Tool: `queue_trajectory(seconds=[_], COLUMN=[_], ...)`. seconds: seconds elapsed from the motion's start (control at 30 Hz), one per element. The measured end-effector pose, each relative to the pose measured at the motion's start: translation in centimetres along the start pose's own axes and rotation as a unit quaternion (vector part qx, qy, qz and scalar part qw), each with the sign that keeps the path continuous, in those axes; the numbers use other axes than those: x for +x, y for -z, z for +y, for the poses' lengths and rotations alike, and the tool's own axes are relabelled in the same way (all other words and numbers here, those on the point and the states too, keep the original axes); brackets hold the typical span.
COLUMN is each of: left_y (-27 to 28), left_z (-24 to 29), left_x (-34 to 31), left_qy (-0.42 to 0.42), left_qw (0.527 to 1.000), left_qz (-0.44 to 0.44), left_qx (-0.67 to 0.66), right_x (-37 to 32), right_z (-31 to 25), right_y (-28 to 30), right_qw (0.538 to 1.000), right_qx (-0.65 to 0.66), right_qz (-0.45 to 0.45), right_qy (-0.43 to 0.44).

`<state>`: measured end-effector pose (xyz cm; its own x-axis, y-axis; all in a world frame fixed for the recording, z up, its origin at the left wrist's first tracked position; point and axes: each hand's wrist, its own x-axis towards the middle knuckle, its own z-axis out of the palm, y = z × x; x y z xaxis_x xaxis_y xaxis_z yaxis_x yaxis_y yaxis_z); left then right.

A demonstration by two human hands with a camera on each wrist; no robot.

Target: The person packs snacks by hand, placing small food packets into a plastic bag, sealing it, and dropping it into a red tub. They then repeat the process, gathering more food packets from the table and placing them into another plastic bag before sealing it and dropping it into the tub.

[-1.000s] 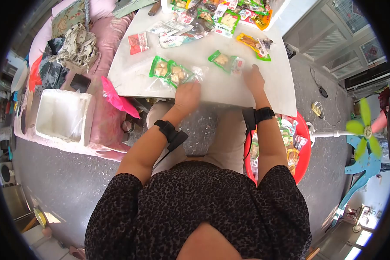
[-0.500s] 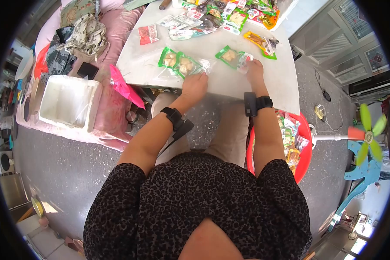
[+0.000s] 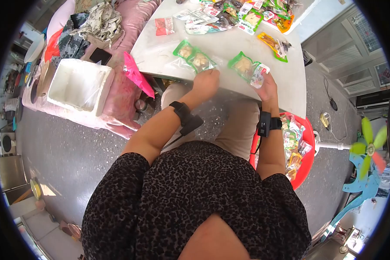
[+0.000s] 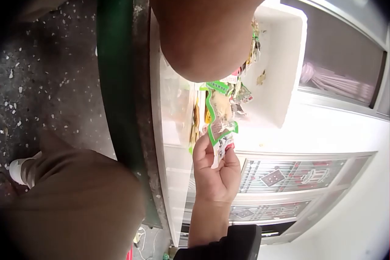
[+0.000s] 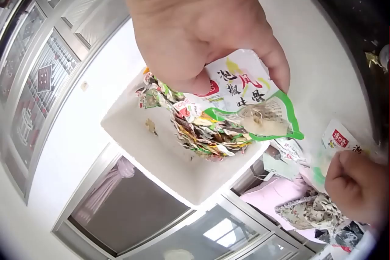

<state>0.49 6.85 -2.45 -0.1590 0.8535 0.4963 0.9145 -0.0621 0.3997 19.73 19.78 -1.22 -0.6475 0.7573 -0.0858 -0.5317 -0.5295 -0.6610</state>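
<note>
My right hand pinches the printed end of a green-edged snack packet between thumb and fingers. In the right wrist view, that packet shows Chinese lettering on white and a clear window with pale food inside. My left hand, fingers curled, grips the near end of another green-edged packet at the table's front edge. A similar packet lies just beyond it, with clear plastic around them. The left wrist view shows the right hand holding its packet upright; the left hand's fingertips are hidden there.
Many packets lie heaped at the table's back, by a white foam box. A red packet and an orange one lie apart. A red basin of packets stands below right; a pink bag hangs at the left edge.
My right hand has taken hold of the packet beside it and drawn it nearer, tilting it up. The left hand stays at its packets. The head view has shifted.
</note>
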Motion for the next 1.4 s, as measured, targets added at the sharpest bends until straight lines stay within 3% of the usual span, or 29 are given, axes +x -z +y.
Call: queue_trajectory(seconds=[0.1, 0.2, 0.4, 0.53, 0.77, 0.87, 0.97, 1.07, 1.2, 1.27, 1.37, 1.4], left_y=[1.1, 1.5, 2.4, 2.9, 3.3, 4.3, 4.4, 4.8, 5.7, 7.9, 9.0, 9.5], left_z=[0.5, 1.0, 1.6, 2.0, 2.5, 3.1, 3.4, 3.2, 1.9, 1.7, -0.5, -0.8], left_x=[0.4, 0.7, 1.2, 0.9, 0.4, 0.5, 0.8, 1.5, 3.8, 5.6, 7.4, 7.6], left_qy=[0.031, 0.051, 0.05, 0.013, -0.033, -0.024, 0.02, 0.064, 0.099, 0.133, 0.152, 0.155], left_qw=[0.999, 0.998, 0.997, 0.999, 0.997, 0.999, 1.0, 0.996, 0.981, 0.971, 0.942, 0.928], left_qz=[-0.019, 0.017, 0.019, -0.028, -0.047, -0.033, -0.019, 0.017, 0.094, 0.07, 0.074, 0.08], left_qx=[-0.022, -0.043, -0.046, 0.015, 0.058, 0.032, 0.001, -0.055, -0.136, -0.188, -0.292, -0.33], right_x=[-1.8, -3.1, -3.8, -3.2, -2.0, -1.5, 0.3, 1.2, 2.2, 3.3, 3.3, 3.1], right_z=[1.0, 2.2, 4.2, 6.4, 9.8, 9.4, 8.4, 7.4, 3.7, 1.8, -1.8, -2.5], right_y=[-0.3, -1.0, -0.1, -0.2, -3.4, -6.7, -8.1, -10.2, -14.0, -15.3, -18.1, -18.8], right_qw=[1.0, 0.999, 0.996, 0.988, 0.964, 0.982, 0.988, 0.977, 0.916, 0.894, 0.781, 0.772], right_qx=[0.015, 0.043, 0.046, 0.082, 0.22, 0.144, -0.05, -0.188, -0.391, -0.438, -0.615, -0.622], right_qz=[-0.009, 0.014, 0.0, -0.032, -0.006, -0.004, -0.025, -0.009, -0.028, -0.056, -0.111, -0.13], right_qy=[-0.008, -0.026, -0.076, -0.123, -0.147, -0.119, -0.146, -0.099, -0.088, -0.081, -0.027, -0.016])
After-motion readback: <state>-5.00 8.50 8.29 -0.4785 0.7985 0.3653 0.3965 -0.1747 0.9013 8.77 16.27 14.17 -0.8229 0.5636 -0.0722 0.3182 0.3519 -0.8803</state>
